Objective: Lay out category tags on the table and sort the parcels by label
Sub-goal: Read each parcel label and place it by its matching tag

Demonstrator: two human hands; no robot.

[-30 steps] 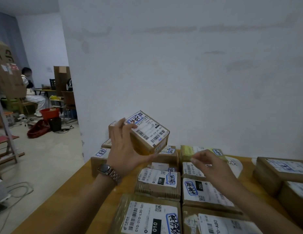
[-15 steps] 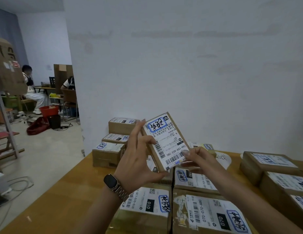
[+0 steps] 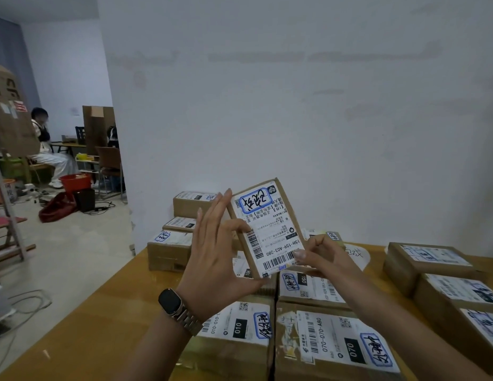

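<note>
I hold a small cardboard parcel [image 3: 267, 229] upright above the table, its white shipping label with a blue-framed handwritten tag facing me. My left hand [image 3: 215, 259] holds its left edge, thumb across the label and fingers straight behind. My right hand [image 3: 319, 255] pinches its lower right corner. Below lie more labelled parcels, among them the 010 parcel [image 3: 240, 328], the 070 parcel [image 3: 339, 345] and the 150 parcel [image 3: 308, 287]. A white paper tag [image 3: 355, 254] with handwriting lies on the wooden table [image 3: 102, 320] behind my right hand.
A stack of three parcels [image 3: 182, 229] stands at the table's far left corner against the white wall. More parcels [image 3: 432, 268] sit in a row on the right. Beyond the left edge is open floor with cables, a red basin [image 3: 74, 181] and a seated person [image 3: 47, 149].
I raised the parcel and turned its label to face me. My right hand came up from the parcels on the table and took hold of its lower right corner.
</note>
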